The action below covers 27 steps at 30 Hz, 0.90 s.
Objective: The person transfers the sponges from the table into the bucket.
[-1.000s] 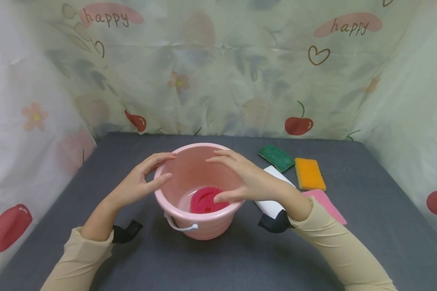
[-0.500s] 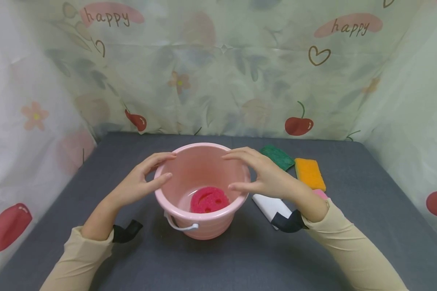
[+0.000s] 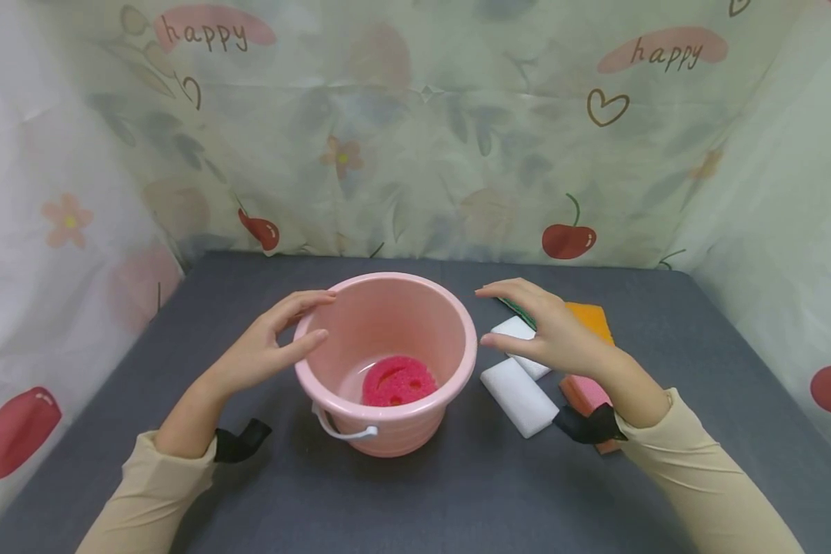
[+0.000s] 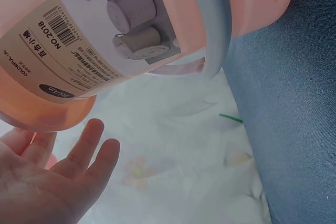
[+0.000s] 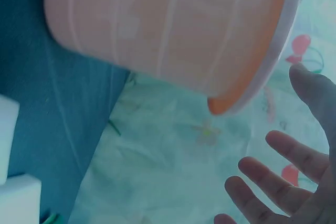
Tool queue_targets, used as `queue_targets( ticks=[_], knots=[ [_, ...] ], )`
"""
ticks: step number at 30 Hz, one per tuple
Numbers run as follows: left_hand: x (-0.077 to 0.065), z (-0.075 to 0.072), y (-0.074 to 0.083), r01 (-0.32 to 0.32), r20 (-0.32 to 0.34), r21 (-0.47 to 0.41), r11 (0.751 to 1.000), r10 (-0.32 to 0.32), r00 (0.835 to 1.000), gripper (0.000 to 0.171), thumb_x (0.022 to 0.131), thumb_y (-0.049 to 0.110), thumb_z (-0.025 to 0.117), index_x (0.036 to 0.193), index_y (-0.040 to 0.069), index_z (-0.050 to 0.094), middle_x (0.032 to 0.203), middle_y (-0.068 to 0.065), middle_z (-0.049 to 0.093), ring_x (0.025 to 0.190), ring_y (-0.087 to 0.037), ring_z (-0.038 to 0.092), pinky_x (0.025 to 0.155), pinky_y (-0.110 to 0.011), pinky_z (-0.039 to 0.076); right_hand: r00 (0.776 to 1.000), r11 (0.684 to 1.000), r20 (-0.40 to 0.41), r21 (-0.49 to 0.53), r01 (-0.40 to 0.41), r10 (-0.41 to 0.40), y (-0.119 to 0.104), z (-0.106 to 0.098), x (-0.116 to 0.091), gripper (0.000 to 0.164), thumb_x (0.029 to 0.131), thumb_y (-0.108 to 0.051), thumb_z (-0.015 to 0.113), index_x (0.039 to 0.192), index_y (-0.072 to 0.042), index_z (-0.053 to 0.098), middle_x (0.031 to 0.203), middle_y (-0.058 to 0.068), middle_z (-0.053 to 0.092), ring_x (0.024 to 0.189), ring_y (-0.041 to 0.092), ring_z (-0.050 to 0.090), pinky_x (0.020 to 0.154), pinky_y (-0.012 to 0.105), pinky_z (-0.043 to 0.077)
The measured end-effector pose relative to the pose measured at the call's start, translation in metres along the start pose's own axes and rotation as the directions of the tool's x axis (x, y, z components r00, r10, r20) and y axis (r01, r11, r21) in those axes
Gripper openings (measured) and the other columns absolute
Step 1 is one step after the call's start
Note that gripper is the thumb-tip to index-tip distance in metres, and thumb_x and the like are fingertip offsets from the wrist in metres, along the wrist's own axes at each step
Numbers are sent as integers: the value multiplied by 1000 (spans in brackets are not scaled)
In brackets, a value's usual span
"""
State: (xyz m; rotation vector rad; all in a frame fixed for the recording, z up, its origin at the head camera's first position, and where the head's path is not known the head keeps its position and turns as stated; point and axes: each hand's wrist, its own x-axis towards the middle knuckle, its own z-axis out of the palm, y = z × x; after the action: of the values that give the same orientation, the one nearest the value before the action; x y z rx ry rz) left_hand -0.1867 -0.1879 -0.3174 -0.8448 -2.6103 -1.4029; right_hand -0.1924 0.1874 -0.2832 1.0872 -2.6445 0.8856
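A pink bucket (image 3: 388,435) stands on the dark table, with a white handle (image 3: 346,432) hanging at its front left. Inside, at the bottom, lies a round red sponge (image 3: 398,381) with holes cut in it. My left hand (image 3: 263,346) is at the left side of the rim, fingers spread and relaxed; the left wrist view shows some fingertips partly hidden by the rim. To the right of the bucket, my right hand (image 3: 561,331) hovers with thumb and fingers apart and holds nothing. Beneath it lie two white sponges (image 3: 519,396), one behind the other.
Right of the bucket, partly behind my right hand and wrist, are an orange sponge (image 3: 592,317), a green scouring pad (image 3: 515,309) and a pink sponge (image 3: 585,396). Printed curtains (image 3: 422,169) enclose the table (image 3: 388,508) at the back and both sides.
My right hand has moved rightward from over the bucket's opening to above the white sponges, uncovering the red sponge and the right rim. My left hand and the bucket have stayed in place.
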Motion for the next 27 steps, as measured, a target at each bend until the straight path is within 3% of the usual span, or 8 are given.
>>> queue_targets(
  ticks=[7, 16, 27],
  knots=[
    [0, 0, 0, -2, -3, -14, 1000, 2, 1000, 43, 89, 14, 61, 131, 9, 50, 136, -5, 48, 124, -18, 44, 97, -11, 36, 995, 995, 21, -36, -92, 93, 13, -8, -13, 54, 83, -26, 70, 131, -11, 50, 130, 7, 53, 122, 23, 47, 98, 49, 42],
    [-1, 0, 0, -13, -6, -24, 1000, 13, 1000, 42, 89, 12, 61, 130, 10, 50, 136, -6, 48, 124, -15, 44, 96, -9, 35, 971, 972, 55, -50, -231, 233, 31, -14, -29, 60, 84, -33, 69, 134, -10, 46, 134, 8, 50, 124, 28, 46, 99, 52, 38],
    [-1, 0, 1, 22, 3, -13, 1000, -22, 1000, 44, 89, 16, 62, 131, 13, 50, 138, -4, 46, 125, -19, 44, 97, -14, 37, 947, 951, 101, -80, -299, 306, 52, -18, -46, 62, 83, -32, 69, 133, -6, 45, 131, 15, 51, 119, 34, 47, 96, 57, 39]
  ],
)
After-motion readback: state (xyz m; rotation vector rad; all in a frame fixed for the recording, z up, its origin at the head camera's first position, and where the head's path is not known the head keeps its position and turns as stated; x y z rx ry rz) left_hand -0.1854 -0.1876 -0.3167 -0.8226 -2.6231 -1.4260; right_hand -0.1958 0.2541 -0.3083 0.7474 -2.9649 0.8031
